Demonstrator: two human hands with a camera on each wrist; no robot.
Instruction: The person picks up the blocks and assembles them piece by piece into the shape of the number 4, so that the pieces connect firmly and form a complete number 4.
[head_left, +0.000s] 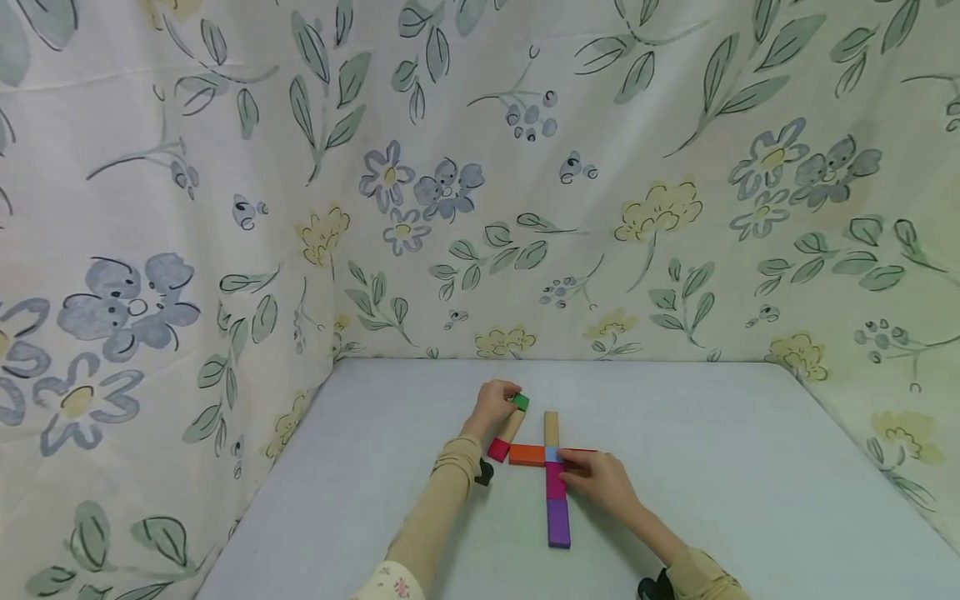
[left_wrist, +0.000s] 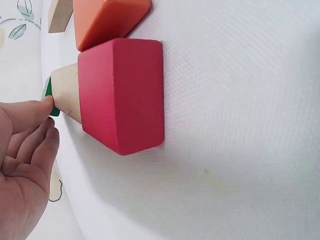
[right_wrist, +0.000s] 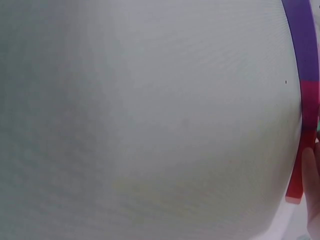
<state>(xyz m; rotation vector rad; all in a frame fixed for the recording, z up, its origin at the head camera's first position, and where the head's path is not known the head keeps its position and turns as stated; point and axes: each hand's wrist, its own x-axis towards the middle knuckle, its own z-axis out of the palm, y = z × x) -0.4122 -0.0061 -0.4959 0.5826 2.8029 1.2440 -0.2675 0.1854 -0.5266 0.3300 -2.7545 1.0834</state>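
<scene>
My left hand [head_left: 492,406] pinches a small green block [head_left: 521,402] between thumb and fingertips, at the far end of a plain wooden block [head_left: 512,427]. A crimson block [left_wrist: 120,97] stands at that block's near end, its corner by an orange block [head_left: 527,455]. My right hand [head_left: 606,483] has its fingers at a red block [right_wrist: 296,175], partly hidden by them, with the thumb against its near side. A light blue block [head_left: 552,454] lies at the fingertips, where the rows cross.
Another plain wooden block [head_left: 551,428] extends away from the light blue one. A pink block [head_left: 555,481] and a purple block [head_left: 558,523] run toward me in line. The white table [head_left: 750,467] meets a floral cloth [head_left: 525,250] at the back and sides.
</scene>
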